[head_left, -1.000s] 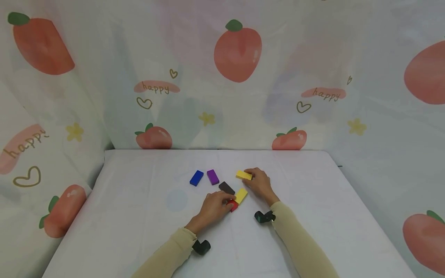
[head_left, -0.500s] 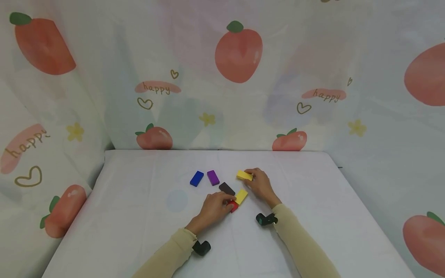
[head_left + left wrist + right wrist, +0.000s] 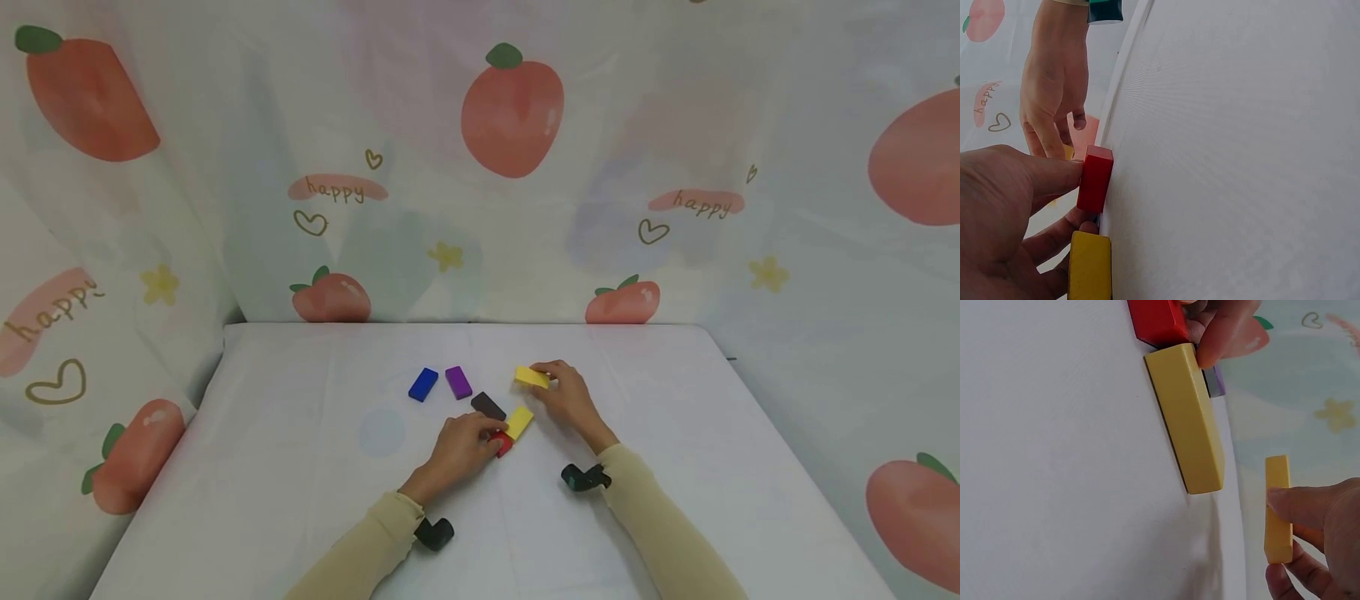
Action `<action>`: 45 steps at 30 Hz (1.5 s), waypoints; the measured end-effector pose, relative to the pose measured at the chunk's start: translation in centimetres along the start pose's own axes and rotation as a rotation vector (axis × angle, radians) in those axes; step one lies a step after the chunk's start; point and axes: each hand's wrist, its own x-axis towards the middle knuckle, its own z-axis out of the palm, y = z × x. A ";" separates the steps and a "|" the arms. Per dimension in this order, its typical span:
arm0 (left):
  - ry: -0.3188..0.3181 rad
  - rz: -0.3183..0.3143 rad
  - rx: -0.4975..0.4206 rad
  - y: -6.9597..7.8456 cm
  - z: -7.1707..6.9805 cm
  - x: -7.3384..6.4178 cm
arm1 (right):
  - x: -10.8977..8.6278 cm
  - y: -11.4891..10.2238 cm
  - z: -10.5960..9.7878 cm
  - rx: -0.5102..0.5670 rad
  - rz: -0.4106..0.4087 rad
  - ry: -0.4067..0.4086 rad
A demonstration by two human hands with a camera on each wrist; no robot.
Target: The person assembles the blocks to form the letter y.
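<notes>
My left hand (image 3: 457,446) pinches a red block (image 3: 503,444) on the white table, its thumb on the near side, as the left wrist view also shows. One end of a yellow block (image 3: 521,422) touches the red one, and a left fingertip rests at that joint. Behind them my right hand (image 3: 567,402) grips a second yellow block (image 3: 531,377) between thumb and fingers. In the right wrist view this held yellow block (image 3: 1279,515) appears raised, apart from the yellow block (image 3: 1188,419) lying on the table.
A black block (image 3: 488,406) lies just beyond the left fingertips. Farther back are a purple block (image 3: 458,382) and a blue block (image 3: 423,384). Fruit-patterned cloth (image 3: 420,167) hangs behind the table (image 3: 300,400) and along both sides.
My right hand has shifted slightly to the right, carrying its yellow block with it. The left hand and the blocks on the table stay where they were.
</notes>
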 end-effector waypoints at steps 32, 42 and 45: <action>0.003 0.012 -0.018 0.0 -0.2 -0.3 | -2.9 1.9 -0.9 0.005 -0.072 -0.009; 0.021 0.018 -0.020 0.1 -0.2 -0.3 | -3.2 2.5 -1.1 0.008 -0.092 -0.045; 0.016 0.016 -0.013 0.0 -0.2 -0.3 | -3.1 2.7 -1.3 -0.002 -0.110 -0.048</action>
